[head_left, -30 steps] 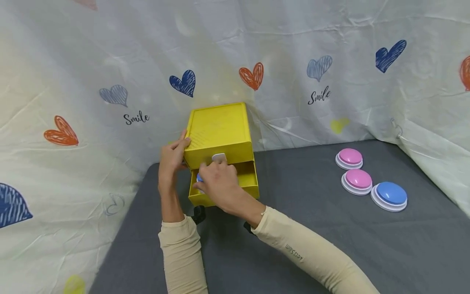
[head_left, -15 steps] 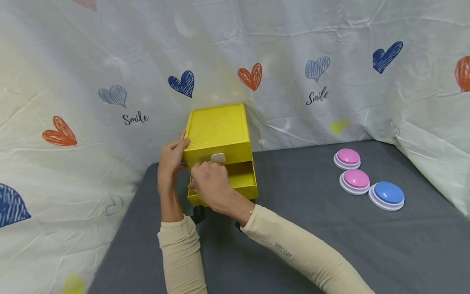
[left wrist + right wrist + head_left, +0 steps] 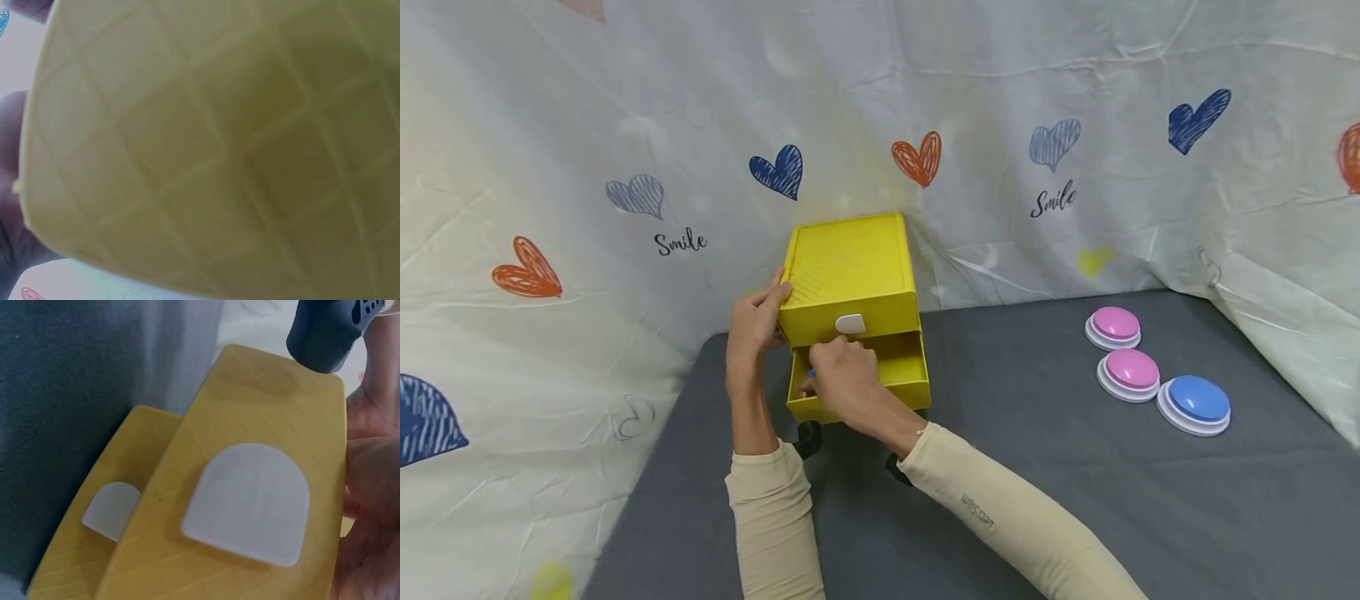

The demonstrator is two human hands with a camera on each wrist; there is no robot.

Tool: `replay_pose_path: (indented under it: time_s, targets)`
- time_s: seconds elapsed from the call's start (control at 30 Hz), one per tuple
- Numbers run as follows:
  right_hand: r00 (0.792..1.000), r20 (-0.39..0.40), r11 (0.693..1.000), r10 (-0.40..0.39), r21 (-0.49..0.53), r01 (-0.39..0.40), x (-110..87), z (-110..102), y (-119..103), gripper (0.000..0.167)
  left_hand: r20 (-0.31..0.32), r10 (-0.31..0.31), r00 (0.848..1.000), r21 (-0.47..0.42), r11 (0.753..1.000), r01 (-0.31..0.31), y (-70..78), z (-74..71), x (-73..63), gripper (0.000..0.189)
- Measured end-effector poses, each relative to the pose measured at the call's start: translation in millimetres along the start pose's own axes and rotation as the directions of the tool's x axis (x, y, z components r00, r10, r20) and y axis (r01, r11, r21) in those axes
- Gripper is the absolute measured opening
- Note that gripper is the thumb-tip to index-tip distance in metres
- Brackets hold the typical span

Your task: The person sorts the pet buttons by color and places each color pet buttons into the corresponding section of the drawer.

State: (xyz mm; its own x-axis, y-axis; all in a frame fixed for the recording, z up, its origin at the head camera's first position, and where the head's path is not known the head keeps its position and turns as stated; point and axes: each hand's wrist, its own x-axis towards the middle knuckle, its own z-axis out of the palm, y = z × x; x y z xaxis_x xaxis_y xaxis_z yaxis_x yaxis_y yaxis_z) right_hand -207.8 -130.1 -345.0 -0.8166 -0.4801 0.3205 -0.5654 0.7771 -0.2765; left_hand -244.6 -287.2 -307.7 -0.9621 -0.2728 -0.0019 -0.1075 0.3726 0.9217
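A yellow two-drawer box [image 3: 850,258] stands against the backdrop, its lower drawer [image 3: 904,367] pulled out and its upper one closed. My left hand [image 3: 752,325] holds the box's left side, thumb at the top front edge. The lattice-patterned side [image 3: 206,150] fills the left wrist view. Over the left half of the lower drawer, my right hand [image 3: 847,379] is curled, fingers pointing down. A bit of a blue push button [image 3: 811,375] shows at its thumb; most of it is hidden. White pull tabs [image 3: 250,503] sit on both drawer fronts in the right wrist view.
At the right of the dark table [image 3: 1015,500] stand two pink push buttons [image 3: 1115,322] and a blue-and-white push button [image 3: 1199,398] on round white bases. A white cloth backdrop [image 3: 985,67] with printed hearts hangs behind the box and along both sides.
My right hand shifted left inside the lower drawer, then slightly back right and a little lower. The blue spot at its thumb was covered and shows again. My left hand stays on the box.
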Motion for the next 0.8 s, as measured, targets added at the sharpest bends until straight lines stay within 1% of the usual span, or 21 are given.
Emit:
replay_pose_path:
  time_s: [0.1,0.23,0.3,0.4,0.5,0.6,0.7,0.8]
  targets:
    - [0.998,0.065,1.000,0.005,0.014,-0.006,-0.6,-5,3,0.030,0.007,-0.004,1.000,-0.008,1.000,0.004,1.9,-0.4,1.5,0.065]
    - [0.986,0.165,0.998,0.000,0.061,-0.011,-3.1,-12,6,0.029,0.010,-0.006,1.000,-0.028,1.000,0.007,1.9,-1.8,2.6,0.064]
    - [0.983,0.184,0.996,-0.014,0.095,-0.004,-5.6,-13,6,0.028,0.010,-0.009,1.000,-0.034,0.999,0.010,1.2,-2.5,2.7,0.064]
    - [0.987,0.153,0.994,-0.047,0.108,0.031,-10.0,-11,6,0.026,0.008,-0.009,1.000,-0.033,0.999,0.009,0.6,-2.6,2.9,0.063]
    - [0.994,0.102,0.995,-0.045,0.089,0.036,-13.7,-8,4,0.025,0.006,0.001,1.000,-0.027,1.000,-0.001,-0.1,-0.5,4.6,0.064]
    - [0.996,0.095,0.998,0.002,0.070,-0.008,-15.3,-6,1,0.026,0.009,0.012,1.000,-0.036,0.999,-0.011,-0.8,2.2,6.1,0.061]
    - [0.991,0.121,0.996,0.054,0.059,-0.061,-14.9,-6,-3,0.030,0.006,0.011,1.000,-0.044,0.999,-0.011,-1.7,3.3,5.9,0.059]
    - [0.986,0.142,0.995,0.084,0.046,-0.091,-14.3,-6,-5,0.032,0.011,0.001,1.000,-0.042,0.999,0.000,-0.6,5.2,5.1,0.060]
